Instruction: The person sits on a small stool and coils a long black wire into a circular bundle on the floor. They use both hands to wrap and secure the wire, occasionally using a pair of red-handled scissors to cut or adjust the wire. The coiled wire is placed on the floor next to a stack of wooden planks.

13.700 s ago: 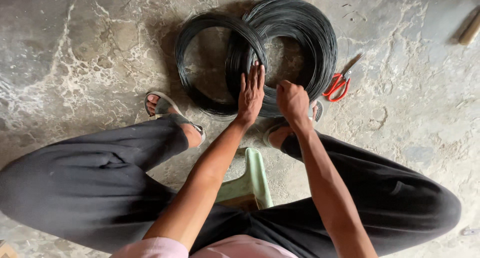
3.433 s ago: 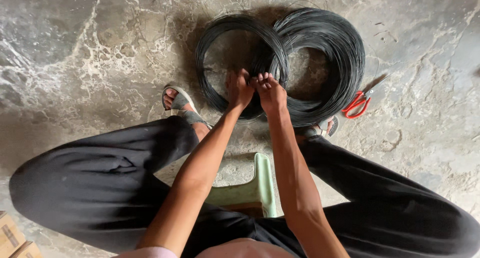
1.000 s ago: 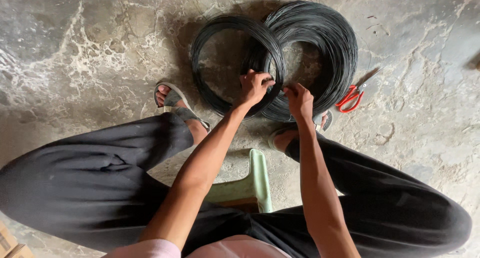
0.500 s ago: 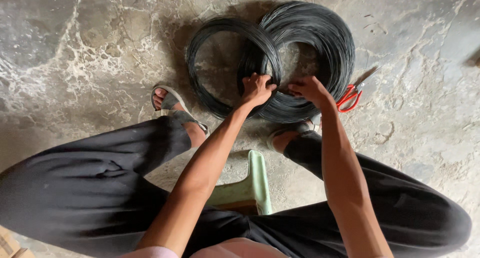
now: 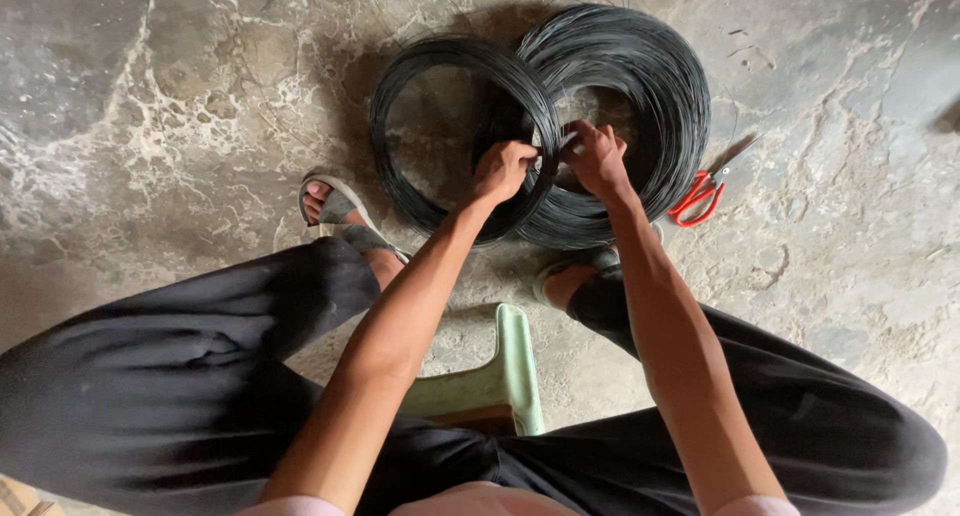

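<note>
Head view looks straight down at your two hands, which meet where two coils of black wire overlap on the concrete floor. Your left hand is curled into a loose fist with the fingers narrow, pinched on the rim of the thinner coil at its right edge. Your right hand sits just beside it, fingers bent and closed on wire at the inner left edge of the thicker coil; whether it grips one strand or a bunch, you cannot tell from here.

Both coils lie flat, their open centres facing up at you. The thinner one spreads out to the left of your left fingers, the thicker one to the right of and beyond your right fingers, so the pair runs side by side from left to right, overlapping under your knuckles.

A pair of red-handled scissors lies on the floor to the right of your right fingers, just outside the thick coil, blades pointing away up and right. Your sandalled foot rests to the left of and nearer than your left fingers. A pale green stool shows between your legs.
</note>
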